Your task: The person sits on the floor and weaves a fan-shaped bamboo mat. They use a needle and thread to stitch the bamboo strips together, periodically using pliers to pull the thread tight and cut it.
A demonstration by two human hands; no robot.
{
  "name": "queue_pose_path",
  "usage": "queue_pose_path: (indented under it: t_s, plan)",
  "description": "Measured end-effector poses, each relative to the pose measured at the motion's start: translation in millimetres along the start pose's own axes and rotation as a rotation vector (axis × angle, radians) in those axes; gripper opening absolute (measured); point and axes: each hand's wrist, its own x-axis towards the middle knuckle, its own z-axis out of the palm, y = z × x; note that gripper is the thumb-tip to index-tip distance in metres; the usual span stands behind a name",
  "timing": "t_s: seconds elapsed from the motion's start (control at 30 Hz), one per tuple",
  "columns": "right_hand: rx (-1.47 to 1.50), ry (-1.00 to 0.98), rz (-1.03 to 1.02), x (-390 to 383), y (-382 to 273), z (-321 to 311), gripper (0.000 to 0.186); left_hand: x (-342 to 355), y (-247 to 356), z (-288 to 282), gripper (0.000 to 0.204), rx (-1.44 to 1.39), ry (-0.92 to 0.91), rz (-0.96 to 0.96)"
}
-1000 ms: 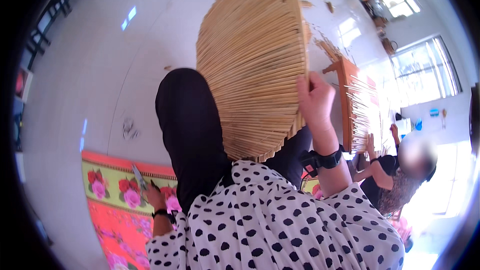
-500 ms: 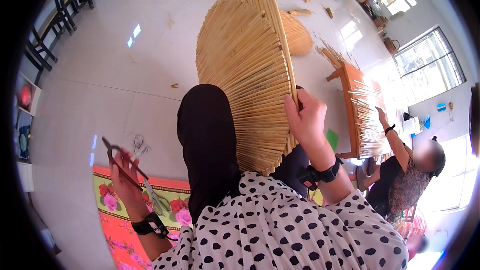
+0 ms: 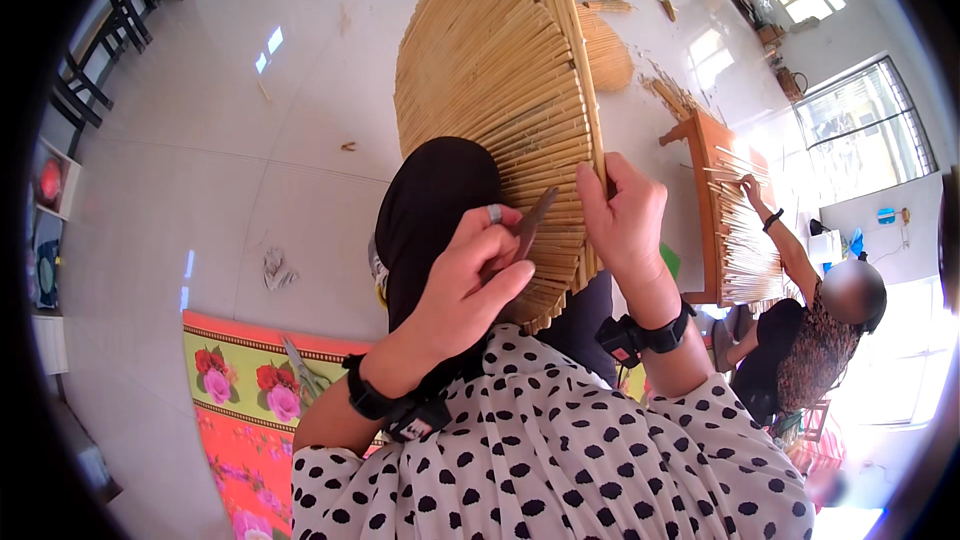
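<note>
Here, from the head view, I see my right hand [image 3: 622, 215] gripping the edge of a fan-shaped woven straw panel [image 3: 495, 90] propped upright over my knees, while my left hand [image 3: 470, 280] closes around scissors [image 3: 532, 223] against its lower slats.

- The left hand [image 3: 470, 275] is raised at mid-frame, fingers curled, a ring on one finger.
- Its grip is closed round a thin dark tool, pinched between thumb and forefinger.
- The left wrist is bent back and wears a black band; the forearm rises from the lower edge.
- The right hand [image 3: 622, 215] stands upright just beside it, fingers wrapped shut, thumb toward the left.
- The right wrist also wears a black band.
</note>
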Motion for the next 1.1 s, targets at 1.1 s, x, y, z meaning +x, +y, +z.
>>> queue_pose_path:
  t_s: [1.1]
  plan:
    - [0.033, -0.061, 0.145, 8, -15, -8, 0.035, 34, -8, 51, 0.033, 0.175, 0.239, 0.091]
